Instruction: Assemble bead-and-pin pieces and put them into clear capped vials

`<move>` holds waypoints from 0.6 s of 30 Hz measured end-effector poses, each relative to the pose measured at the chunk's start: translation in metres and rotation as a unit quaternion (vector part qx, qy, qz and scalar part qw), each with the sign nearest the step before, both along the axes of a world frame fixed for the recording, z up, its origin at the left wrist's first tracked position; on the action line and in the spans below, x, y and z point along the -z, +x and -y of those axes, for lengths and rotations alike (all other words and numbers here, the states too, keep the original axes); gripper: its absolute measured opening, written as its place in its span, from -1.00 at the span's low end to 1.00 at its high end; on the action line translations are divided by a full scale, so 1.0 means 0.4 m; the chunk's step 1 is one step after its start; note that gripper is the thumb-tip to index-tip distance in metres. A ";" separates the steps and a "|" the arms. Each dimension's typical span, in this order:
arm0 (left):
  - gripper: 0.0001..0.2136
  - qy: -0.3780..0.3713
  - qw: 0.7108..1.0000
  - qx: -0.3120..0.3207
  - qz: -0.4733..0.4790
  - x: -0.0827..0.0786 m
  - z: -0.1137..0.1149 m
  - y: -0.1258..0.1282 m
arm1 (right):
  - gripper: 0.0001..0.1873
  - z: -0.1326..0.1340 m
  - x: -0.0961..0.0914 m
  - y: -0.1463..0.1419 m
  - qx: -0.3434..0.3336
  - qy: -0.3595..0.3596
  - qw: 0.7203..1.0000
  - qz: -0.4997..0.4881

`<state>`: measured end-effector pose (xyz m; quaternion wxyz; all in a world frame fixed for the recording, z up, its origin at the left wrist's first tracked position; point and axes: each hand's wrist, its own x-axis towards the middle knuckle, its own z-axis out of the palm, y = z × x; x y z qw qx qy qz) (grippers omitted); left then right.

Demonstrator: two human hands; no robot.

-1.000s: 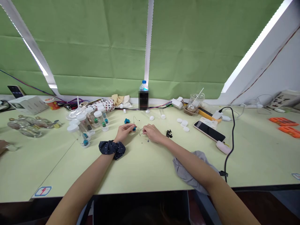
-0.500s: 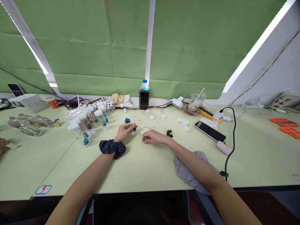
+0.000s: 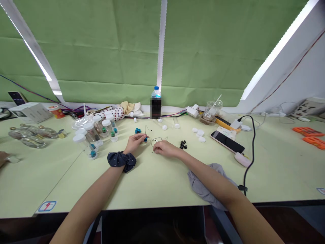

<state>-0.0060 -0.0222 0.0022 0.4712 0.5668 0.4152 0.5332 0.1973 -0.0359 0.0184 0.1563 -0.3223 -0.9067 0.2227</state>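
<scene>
My left hand (image 3: 135, 142) pinches a small blue bead (image 3: 145, 139) on a thin dark wire (image 3: 146, 129) that rises behind it. My right hand (image 3: 164, 148) lies on the pale green table a little to the right, its fingertips closed at the lower end of a thin bent silver wire (image 3: 158, 138). A cluster of blue beads (image 3: 137, 130) sits just beyond my left hand. A navy dotted scrunchie (image 3: 121, 161) circles my left wrist. Small black pieces (image 3: 183, 145) lie to the right of my right hand.
Plastic vials with white lids (image 3: 92, 134) stand and lie at left, beyond them glass bottles (image 3: 31, 137). White caps (image 3: 199, 134), a smartphone (image 3: 227, 142) and a black cable (image 3: 251, 152) lie at right. A grey cloth (image 3: 207, 186) lies under my right forearm.
My right hand has shifted toward me and away from the top of the bent wire, leaving more of the wire visible. My left hand stays at the blue bead.
</scene>
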 end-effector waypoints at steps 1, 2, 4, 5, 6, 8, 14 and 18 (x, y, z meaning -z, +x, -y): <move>-0.63 0.000 1.000 -0.001 -0.002 0.000 0.000 0.000 | -0.89 0.003 -0.001 -0.002 0.005 0.002 1.000 -0.002; -0.62 0.001 1.000 -0.002 -0.004 -0.001 0.001 0.000 | -0.90 0.005 -0.001 -0.005 0.011 0.004 1.000 -0.004; -0.62 0.000 1.000 -0.002 -0.004 -0.003 0.002 0.000 | -0.89 0.012 0.000 -0.011 0.020 0.010 1.000 -0.005; -0.62 -0.001 1.000 -0.002 -0.003 -0.003 0.002 0.000 | -0.89 0.014 0.001 -0.014 0.023 0.014 1.000 -0.004; -0.62 -0.001 1.000 -0.001 -0.002 -0.004 0.002 0.000 | -0.88 0.017 0.002 -0.018 0.025 0.018 1.000 -0.002; -0.63 -0.001 1.000 0.000 0.002 -0.004 0.001 0.000 | -0.87 0.020 0.006 -0.023 0.026 0.025 0.999 0.005; -0.66 0.000 1.000 0.005 0.006 -0.002 0.001 0.001 | -0.83 0.018 0.016 -0.024 0.018 0.042 0.999 0.008; -0.64 -0.002 1.000 0.002 0.000 -0.004 0.002 0.001 | -0.81 0.017 0.018 -0.021 0.014 0.051 0.999 0.007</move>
